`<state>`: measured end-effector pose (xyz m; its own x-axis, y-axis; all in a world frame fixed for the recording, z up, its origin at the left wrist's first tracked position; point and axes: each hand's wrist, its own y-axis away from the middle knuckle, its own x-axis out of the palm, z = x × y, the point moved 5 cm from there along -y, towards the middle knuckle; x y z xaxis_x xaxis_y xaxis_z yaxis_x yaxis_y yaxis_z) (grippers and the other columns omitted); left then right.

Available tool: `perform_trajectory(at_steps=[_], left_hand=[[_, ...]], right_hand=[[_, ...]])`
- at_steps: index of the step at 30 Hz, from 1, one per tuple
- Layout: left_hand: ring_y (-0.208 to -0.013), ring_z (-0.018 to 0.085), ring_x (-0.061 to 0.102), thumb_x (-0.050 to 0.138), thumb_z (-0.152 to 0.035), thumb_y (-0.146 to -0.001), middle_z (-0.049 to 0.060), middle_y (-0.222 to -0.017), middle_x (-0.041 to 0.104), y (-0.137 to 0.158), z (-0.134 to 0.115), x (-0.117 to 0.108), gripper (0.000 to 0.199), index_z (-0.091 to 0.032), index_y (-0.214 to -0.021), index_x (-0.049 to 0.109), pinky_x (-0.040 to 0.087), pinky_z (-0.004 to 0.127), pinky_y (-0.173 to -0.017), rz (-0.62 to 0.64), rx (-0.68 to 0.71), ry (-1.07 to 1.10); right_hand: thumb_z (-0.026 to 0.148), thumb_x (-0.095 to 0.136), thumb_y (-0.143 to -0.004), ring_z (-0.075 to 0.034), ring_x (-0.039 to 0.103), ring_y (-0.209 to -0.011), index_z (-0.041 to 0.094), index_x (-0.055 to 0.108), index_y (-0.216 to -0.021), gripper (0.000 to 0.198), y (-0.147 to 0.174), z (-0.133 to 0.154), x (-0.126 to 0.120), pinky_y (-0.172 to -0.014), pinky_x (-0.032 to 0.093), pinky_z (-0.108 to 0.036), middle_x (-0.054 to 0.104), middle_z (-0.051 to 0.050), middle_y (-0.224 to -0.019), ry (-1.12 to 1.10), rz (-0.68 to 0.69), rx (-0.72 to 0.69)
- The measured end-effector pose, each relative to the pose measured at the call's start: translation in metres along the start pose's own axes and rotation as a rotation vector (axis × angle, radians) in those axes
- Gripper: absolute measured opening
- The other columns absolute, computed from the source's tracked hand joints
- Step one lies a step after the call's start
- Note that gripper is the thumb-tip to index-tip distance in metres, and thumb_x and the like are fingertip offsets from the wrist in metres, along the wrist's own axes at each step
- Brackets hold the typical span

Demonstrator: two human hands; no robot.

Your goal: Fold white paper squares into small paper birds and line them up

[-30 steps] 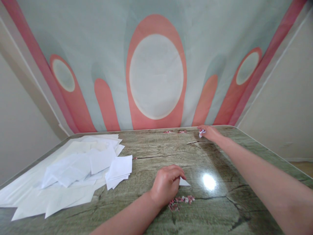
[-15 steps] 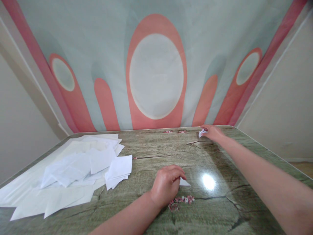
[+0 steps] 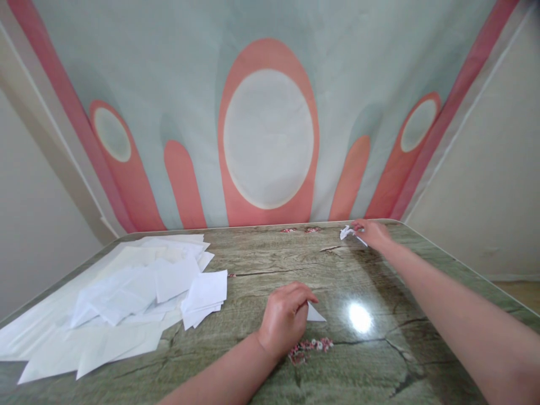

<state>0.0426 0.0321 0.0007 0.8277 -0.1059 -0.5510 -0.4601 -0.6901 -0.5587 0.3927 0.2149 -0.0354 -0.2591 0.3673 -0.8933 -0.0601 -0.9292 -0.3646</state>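
Observation:
My left hand [image 3: 284, 315] is closed over the near middle of the table, its fingers curled down on a folded piece of white paper [image 3: 315, 313]. Only a pointed triangular corner of that paper shows past the fingers; the hand hides the rest. Near the far right edge of the table, my right hand [image 3: 371, 233] has its thumb and fingers slightly apart. A crumpled white paper [image 3: 346, 232] lies just left of its fingertips, with a thin white strip reaching under the fingers. Whether the fingertips still touch it is hard to see.
Large white sheets [image 3: 50, 306] spread over the left side of the wood-patterned table [image 3: 261, 256]. Smaller square papers [image 3: 206, 292] lie stacked at their right edge. A printed backdrop [image 3: 270, 140] stands behind the far edge.
My right hand has drawn slightly right, away from the crumpled paper, and more of that paper shows. My left hand stays in place on the folded paper. The view has tilted slightly.

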Motion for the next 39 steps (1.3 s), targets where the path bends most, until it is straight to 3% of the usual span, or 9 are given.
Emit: perform_trajectory(at_steps=[3, 11, 16, 18, 20, 24, 30, 35, 39], left_hand=[[-0.085, 0.015, 0.062, 0.044, 0.000, -0.080, 0.004, -0.085, 0.068, 0.002, 0.000, 0.001, 0.030, -0.018, -0.085, 0.068, 0.047, 0.026, -0.078, 0.028, 0.004, -0.017], [-0.087, 0.016, 0.063, 0.044, 0.000, -0.080, 0.004, -0.087, 0.069, 0.002, 0.001, 0.001, 0.031, -0.019, -0.087, 0.067, 0.048, 0.026, -0.078, 0.056, 0.025, -0.052], [-0.096, 0.017, 0.062, 0.045, -0.003, -0.082, 0.005, -0.100, 0.068, -0.024, -0.011, -0.040, 0.030, -0.019, -0.095, 0.067, 0.048, 0.029, -0.084, 0.005, 0.063, -0.181], [-0.091, 0.016, 0.063, 0.043, -0.004, -0.084, 0.004, -0.092, 0.069, -0.036, -0.016, -0.061, 0.028, -0.019, -0.090, 0.067, 0.049, 0.028, -0.082, -0.048, 0.035, -0.188], [-0.088, 0.016, 0.064, 0.045, -0.006, -0.084, 0.003, -0.089, 0.069, -0.039, -0.020, -0.070, 0.026, -0.019, -0.087, 0.067, 0.050, 0.029, -0.080, 0.011, -0.012, -0.225], [-0.092, 0.020, 0.063, 0.046, -0.007, -0.082, 0.006, -0.097, 0.069, -0.006, -0.026, -0.049, 0.029, -0.019, -0.099, 0.067, 0.051, 0.033, -0.084, 0.306, 0.040, -0.337], [-0.111, 0.025, 0.055, 0.047, -0.013, -0.086, 0.008, -0.120, 0.061, 0.049, -0.018, -0.025, 0.035, -0.023, -0.118, 0.058, 0.045, 0.044, -0.096, 0.377, 0.043, -0.502], [-0.106, 0.023, 0.057, 0.047, -0.016, -0.088, 0.009, -0.114, 0.063, 0.050, -0.011, -0.025, 0.031, -0.022, -0.114, 0.061, 0.046, 0.039, -0.093, 0.404, 0.054, -0.469], [-0.107, 0.023, 0.056, 0.046, -0.017, -0.088, 0.009, -0.114, 0.063, 0.047, -0.009, -0.027, 0.031, -0.023, -0.115, 0.061, 0.044, 0.039, -0.094, 0.425, 0.053, -0.443]], right_hand=[[0.020, 0.057, -0.082, -0.022, 0.065, -0.088, 0.024, 0.067, -0.105, 0.025, -0.003, 0.005, 0.004, -0.074, 0.047, -0.032, 0.072, -0.003, -0.092, 0.028, -0.009, 0.015], [0.020, 0.057, -0.079, -0.026, 0.062, -0.096, 0.024, 0.068, -0.101, 0.025, -0.008, 0.021, 0.010, -0.081, 0.044, -0.036, 0.072, -0.005, -0.099, 0.045, -0.057, -0.039], [0.024, 0.054, -0.083, -0.025, 0.057, -0.105, 0.022, 0.061, -0.112, 0.030, 0.010, 0.022, -0.006, -0.089, 0.042, -0.038, 0.066, -0.007, -0.112, 0.022, -0.159, -0.047], [0.025, 0.052, -0.084, -0.024, 0.058, -0.104, 0.022, 0.061, -0.111, 0.029, 0.021, 0.019, -0.013, -0.089, 0.043, -0.037, 0.067, -0.007, -0.109, 0.017, -0.179, -0.045], [0.025, 0.051, -0.084, -0.024, 0.059, -0.101, 0.022, 0.063, -0.108, 0.027, 0.029, 0.015, -0.019, -0.088, 0.044, -0.037, 0.067, -0.006, -0.106, 0.018, -0.181, -0.043], [0.026, 0.053, -0.083, -0.023, 0.060, -0.098, 0.022, 0.065, -0.104, 0.024, 0.028, 0.014, -0.022, -0.087, 0.044, -0.035, 0.069, -0.005, -0.102, 0.039, -0.160, -0.033], [0.032, 0.058, -0.083, -0.023, 0.060, -0.096, 0.023, 0.068, -0.094, 0.018, 0.002, 0.027, -0.004, -0.083, 0.045, -0.034, 0.070, -0.006, -0.100, 0.093, -0.103, 0.013], [0.040, 0.052, -0.090, -0.017, 0.062, -0.080, 0.017, 0.065, -0.094, 0.027, -0.009, 0.033, 0.000, -0.077, 0.046, -0.035, 0.068, -0.004, -0.089, 0.136, -0.023, 0.032], [0.026, 0.048, -0.091, -0.023, 0.061, -0.090, 0.024, 0.068, -0.090, 0.020, -0.016, 0.040, -0.015, -0.082, 0.038, -0.036, 0.071, -0.007, -0.088, 0.184, 0.011, -0.053]])
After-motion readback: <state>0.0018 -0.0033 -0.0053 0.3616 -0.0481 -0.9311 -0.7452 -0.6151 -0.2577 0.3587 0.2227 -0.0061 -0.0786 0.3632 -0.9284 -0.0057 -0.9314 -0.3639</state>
